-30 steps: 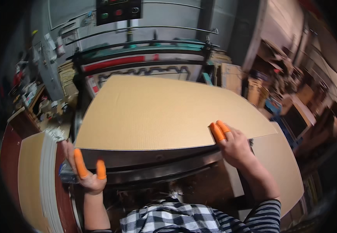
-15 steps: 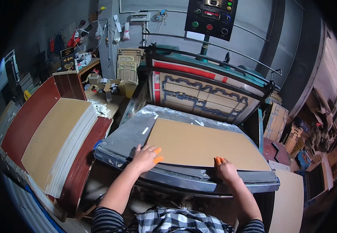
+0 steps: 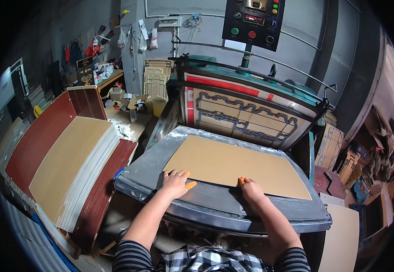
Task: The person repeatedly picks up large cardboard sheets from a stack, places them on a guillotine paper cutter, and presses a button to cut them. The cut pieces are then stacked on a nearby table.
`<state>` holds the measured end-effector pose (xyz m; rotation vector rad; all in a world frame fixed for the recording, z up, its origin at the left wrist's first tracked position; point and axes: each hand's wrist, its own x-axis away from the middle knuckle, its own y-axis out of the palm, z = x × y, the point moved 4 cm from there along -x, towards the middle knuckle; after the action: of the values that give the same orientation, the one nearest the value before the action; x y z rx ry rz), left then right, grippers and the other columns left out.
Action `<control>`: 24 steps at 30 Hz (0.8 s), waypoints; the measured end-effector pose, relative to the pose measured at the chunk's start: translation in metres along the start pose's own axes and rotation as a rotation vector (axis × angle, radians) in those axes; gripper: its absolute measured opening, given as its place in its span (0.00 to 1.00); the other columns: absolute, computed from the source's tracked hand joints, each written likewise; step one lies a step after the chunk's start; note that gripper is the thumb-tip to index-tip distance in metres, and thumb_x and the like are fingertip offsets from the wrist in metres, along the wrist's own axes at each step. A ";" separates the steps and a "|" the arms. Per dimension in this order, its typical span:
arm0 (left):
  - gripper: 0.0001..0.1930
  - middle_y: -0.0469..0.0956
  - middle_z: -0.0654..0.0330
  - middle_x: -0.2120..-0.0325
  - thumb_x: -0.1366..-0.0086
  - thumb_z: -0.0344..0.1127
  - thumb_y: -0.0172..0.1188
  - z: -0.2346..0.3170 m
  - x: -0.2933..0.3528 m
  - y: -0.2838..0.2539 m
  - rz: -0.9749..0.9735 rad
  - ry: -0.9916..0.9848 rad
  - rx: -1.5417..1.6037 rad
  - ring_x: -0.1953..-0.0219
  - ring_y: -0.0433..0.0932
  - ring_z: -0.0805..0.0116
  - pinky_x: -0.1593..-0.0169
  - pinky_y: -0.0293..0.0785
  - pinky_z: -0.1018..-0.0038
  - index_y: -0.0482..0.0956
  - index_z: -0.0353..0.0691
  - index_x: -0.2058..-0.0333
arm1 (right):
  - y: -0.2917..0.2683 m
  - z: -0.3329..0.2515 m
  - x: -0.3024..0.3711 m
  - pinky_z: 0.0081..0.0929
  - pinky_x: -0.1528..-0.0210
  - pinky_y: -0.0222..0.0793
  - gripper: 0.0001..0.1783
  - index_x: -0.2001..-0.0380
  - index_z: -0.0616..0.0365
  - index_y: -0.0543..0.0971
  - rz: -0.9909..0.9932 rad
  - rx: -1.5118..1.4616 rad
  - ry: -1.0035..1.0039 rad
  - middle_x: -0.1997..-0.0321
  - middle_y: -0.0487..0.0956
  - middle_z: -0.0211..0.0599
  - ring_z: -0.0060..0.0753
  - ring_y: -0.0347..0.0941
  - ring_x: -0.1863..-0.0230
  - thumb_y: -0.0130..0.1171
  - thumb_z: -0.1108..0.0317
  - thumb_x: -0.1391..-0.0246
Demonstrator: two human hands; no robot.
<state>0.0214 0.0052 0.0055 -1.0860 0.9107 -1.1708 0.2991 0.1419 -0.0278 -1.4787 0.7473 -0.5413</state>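
Note:
A tan cardboard sheet [image 3: 238, 163] lies on the grey metal bed [image 3: 138, 165] of a die-cutting press. My left hand [image 3: 175, 184] rests with fingers spread at the sheet's near left corner, its fingertips on the board. Orange finger covers show on its thumb and a finger. My right hand [image 3: 252, 191] is closed on the sheet's near edge, right of the middle, with orange covers on the pinching fingers. Beyond the sheet, the press's raised platen [image 3: 247, 118] carries a cutting die lined with dark blocks.
On my left a stack of cardboard sheets [image 3: 70, 158] lies on a dark red board [image 3: 99, 199]. A control panel [image 3: 253, 22] with buttons stands above the press. Another tan sheet [image 3: 342, 240] is low at the right. Cutting dies [image 3: 330, 145] lean beyond it.
The cardboard sheet has slid left and away from the bed's near edge. Both hands have moved with it, my right hand farther to the left. The view has shifted slightly.

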 end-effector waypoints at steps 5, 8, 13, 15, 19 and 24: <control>0.32 0.62 0.59 0.36 0.34 0.62 0.46 0.001 -0.003 0.008 -0.050 -0.002 -0.076 0.33 0.57 0.60 0.34 0.46 0.49 0.68 0.46 0.40 | 0.002 0.006 -0.022 0.37 0.52 0.70 0.22 0.53 0.57 0.78 -0.283 -0.312 0.172 0.57 0.80 0.48 0.50 0.76 0.54 0.55 0.55 0.46; 0.33 0.62 0.59 0.36 0.35 0.63 0.47 0.013 -0.009 0.008 -0.119 -0.047 -0.078 0.32 0.53 0.57 0.33 0.41 0.47 0.67 0.48 0.39 | 0.006 0.023 -0.032 0.36 0.46 0.66 0.29 0.48 0.53 0.76 -0.387 -0.131 -0.102 0.52 0.78 0.48 0.48 0.74 0.49 0.60 0.48 0.49; 0.35 0.59 0.60 0.34 0.36 0.65 0.46 0.038 -0.017 0.007 -0.075 0.034 -0.152 0.30 0.47 0.53 0.31 0.38 0.49 0.65 0.48 0.38 | 0.003 0.029 -0.022 0.31 0.40 0.62 0.35 0.41 0.56 0.69 -0.343 -0.514 -0.046 0.43 0.74 0.48 0.43 0.68 0.40 0.62 0.48 0.48; 0.36 0.56 0.60 0.33 0.36 0.67 0.45 0.044 -0.023 0.013 -0.134 0.104 -0.164 0.30 0.46 0.52 0.31 0.39 0.51 0.64 0.49 0.37 | -0.028 0.019 -0.007 0.26 0.37 0.58 0.43 0.35 0.59 0.62 -0.304 -0.800 0.158 0.39 0.71 0.49 0.43 0.64 0.35 0.65 0.50 0.48; 0.40 0.54 0.60 0.32 0.39 0.72 0.43 0.082 -0.036 0.008 -0.260 0.246 -0.097 0.30 0.47 0.53 0.31 0.41 0.54 0.61 0.52 0.35 | -0.020 0.090 0.040 0.41 0.32 0.51 0.43 0.33 0.50 0.61 -0.203 -0.354 0.403 0.31 0.61 0.44 0.44 0.54 0.30 0.56 0.39 0.46; 0.40 0.49 0.63 0.31 0.38 0.71 0.43 0.062 -0.032 0.020 -0.307 0.145 -0.065 0.29 0.43 0.50 0.30 0.38 0.53 0.57 0.55 0.34 | -0.039 0.127 0.082 0.69 0.33 0.34 0.52 0.33 0.40 0.59 -0.377 -0.162 0.636 0.26 0.50 0.39 0.53 0.41 0.27 0.39 0.19 0.53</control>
<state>0.0798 0.0483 0.0016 -1.2366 0.9193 -1.4973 0.4519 0.1662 -0.0059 -1.6198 1.0219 -1.3018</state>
